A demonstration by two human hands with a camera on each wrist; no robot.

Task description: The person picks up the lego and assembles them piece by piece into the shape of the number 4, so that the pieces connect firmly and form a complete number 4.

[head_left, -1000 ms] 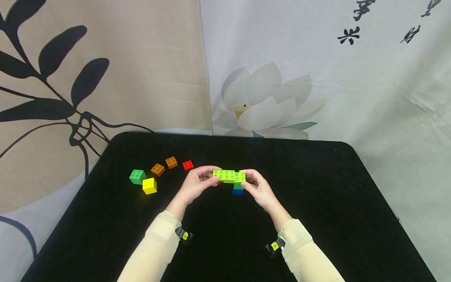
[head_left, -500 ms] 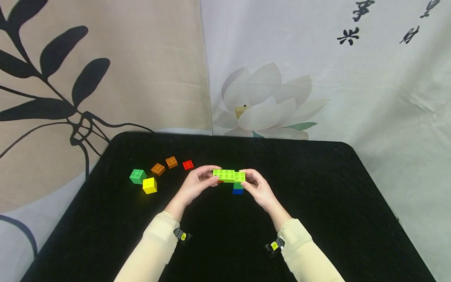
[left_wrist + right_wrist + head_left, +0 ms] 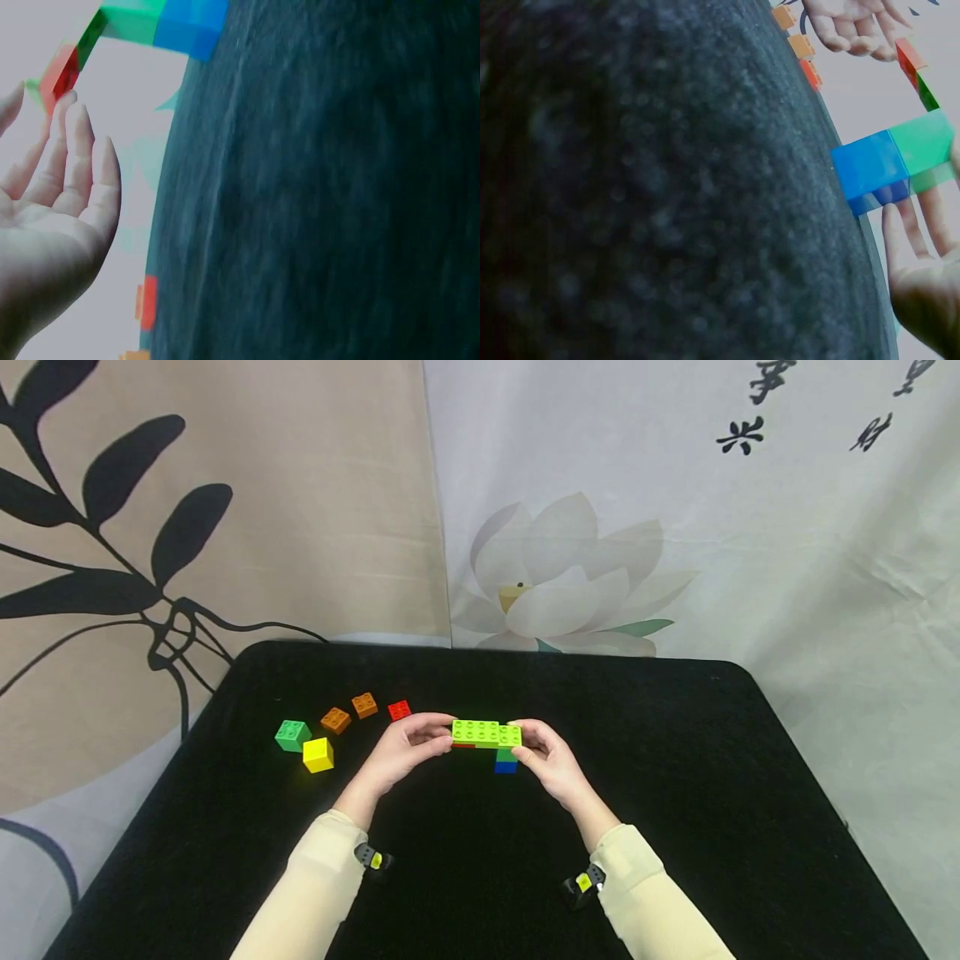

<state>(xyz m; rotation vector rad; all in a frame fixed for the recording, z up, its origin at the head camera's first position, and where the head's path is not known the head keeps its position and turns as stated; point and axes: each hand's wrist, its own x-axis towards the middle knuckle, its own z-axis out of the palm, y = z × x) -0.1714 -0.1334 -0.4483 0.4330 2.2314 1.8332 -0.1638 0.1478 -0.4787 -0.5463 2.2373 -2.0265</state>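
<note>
My right hand (image 3: 553,764) pinches the right end of a toy-brick build between thumb and fingers. Lime-green bricks (image 3: 477,732) form its top bar, studs up. Under the bar's right end sit a green brick (image 3: 922,142) and, below that, a blue brick (image 3: 874,169). A red brick (image 3: 60,71) is fixed beneath the left end, showing as a thin strip in the head view. My left hand (image 3: 401,752) has its fingertips right at the bar's left end. In the left wrist view its fingers are extended, with nothing gripped.
On the black table (image 3: 675,793), to the left, lie a green brick (image 3: 292,736), a yellow block (image 3: 318,756), two orange bricks (image 3: 335,721) and a loose red brick (image 3: 400,710). A printed cloth (image 3: 585,568) hangs behind the table.
My left hand has let go of the build's left end and shifted slightly left. The right hand and the build stay nearly where they were.
</note>
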